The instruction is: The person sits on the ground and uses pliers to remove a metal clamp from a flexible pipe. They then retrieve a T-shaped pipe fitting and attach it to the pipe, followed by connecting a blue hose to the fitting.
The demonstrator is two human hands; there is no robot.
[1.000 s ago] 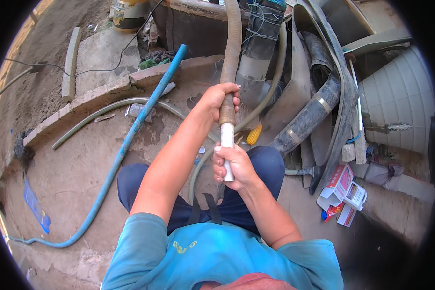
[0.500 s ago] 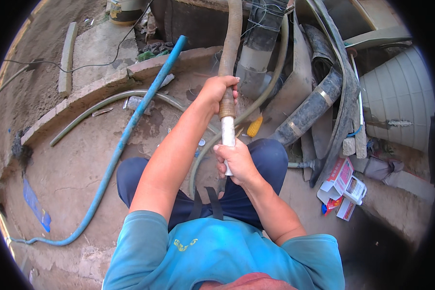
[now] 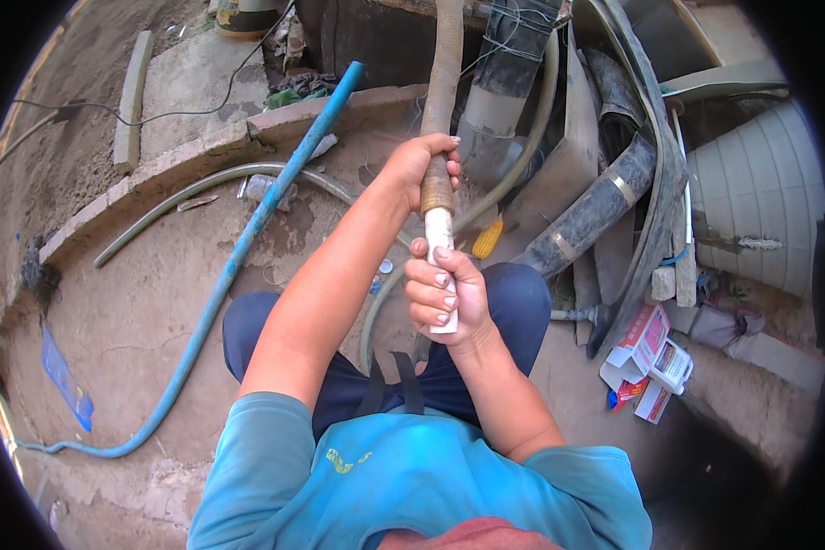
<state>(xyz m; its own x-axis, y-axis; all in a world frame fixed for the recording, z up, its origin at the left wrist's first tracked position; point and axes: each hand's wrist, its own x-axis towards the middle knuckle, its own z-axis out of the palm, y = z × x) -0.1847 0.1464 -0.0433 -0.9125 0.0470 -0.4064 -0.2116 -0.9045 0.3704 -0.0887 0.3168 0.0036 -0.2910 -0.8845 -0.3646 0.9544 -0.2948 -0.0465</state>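
Two pieces meet in my grip in the head view: a brown ribbed hose (image 3: 444, 73) coming down from the upper edge, and a short white pipe (image 3: 439, 225) sticking out of its lower end (how far it reaches inside I can't tell, since the hose covers it). My left hand (image 3: 422, 172) is wrapped around the hose a little above that end. My right hand (image 3: 449, 289) is closed around the white pipe lower down, and the pipe's free end pokes out at the bottom of my fist. That lower part sits between my knees, in dark blue trousers (image 3: 514, 307). Near the hose's end, just to the right, a yellow corn cob (image 3: 488, 238) lies on the ground (image 3: 119, 339). Over on my left, a long blue pipe (image 3: 242, 245) crosses a curved greyish hose (image 3: 197, 187), with a low kerb (image 3: 186, 154) behind them. On my right, a black pipe (image 3: 591, 220) with two pale bands slants up beyond my knee. Farther right are a big pale ribbed tub (image 3: 756, 197) and, nearer me, an opened pink-and-white box (image 3: 640, 335) beside a white jug (image 3: 673, 365).
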